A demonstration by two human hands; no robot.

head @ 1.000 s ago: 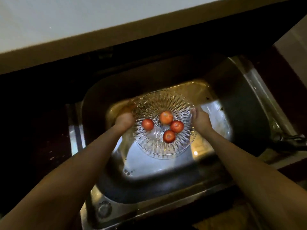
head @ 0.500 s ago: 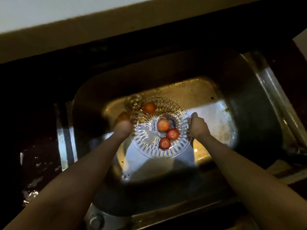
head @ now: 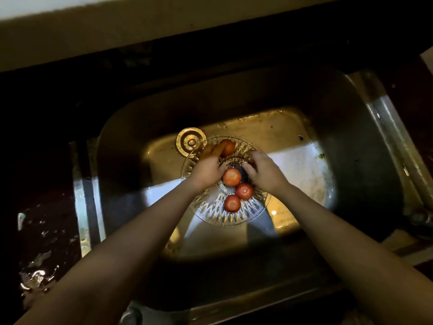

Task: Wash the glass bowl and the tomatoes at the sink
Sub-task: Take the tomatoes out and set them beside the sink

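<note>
Glass hides little: I see my left hand [head: 206, 171] and right hand [head: 266, 172] reaching into the glass bowl [head: 226, 181] in the sink [head: 131, 141]; each grip's state I cannot tell. Four tomatoes [head: 232, 177] show, the farthest partly covered.

Dim; warm light pools on sink [head: 276, 127] floor; edges black.

Red-orange tomatoes [head: 232, 177] are glowing inside a clear glass bowl [head: 218, 213] showing a cut radiating pattern; the steel sink [head: 365, 146] is reflecting yellow and white light beside a dark tabletop [head: 42, 207].
</note>
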